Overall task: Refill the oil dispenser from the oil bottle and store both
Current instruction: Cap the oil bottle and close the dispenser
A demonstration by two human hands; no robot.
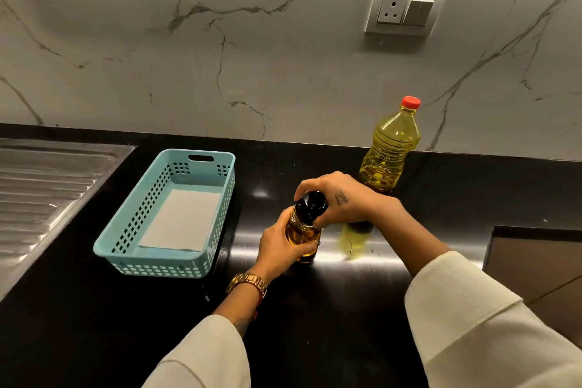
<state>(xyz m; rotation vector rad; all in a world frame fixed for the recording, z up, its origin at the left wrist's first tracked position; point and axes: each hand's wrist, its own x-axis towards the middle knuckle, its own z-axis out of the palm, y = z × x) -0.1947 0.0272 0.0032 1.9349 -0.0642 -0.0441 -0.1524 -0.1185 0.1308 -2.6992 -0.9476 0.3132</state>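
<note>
Head view: your left hand (pixel 280 242) grips the oil dispenser (pixel 304 230) upright on the bench (pixel 362 293), right hand (pixel 340 198) fingers pinching its black cap (pixel 311 203); the capped oil bottle (pixel 390 148) stands just behind.

The oil dispenser (pixel 304 231) is a small clear glass bottle with a black cap (pixel 311 205), holding amber oil in its lower body. It stands upright on the black bench (pixel 362 293), about midway between the back edge and the front edge. The oil bottle (pixel 390 151) is a taller, ribbed, clear plastic bottle — nearly full of pale yellow oil — with its red cap (pixel 411 102) on. It stands upright at the back edge of the bench, against the wall, right of and behind the dispenser, apart from it.
</note>
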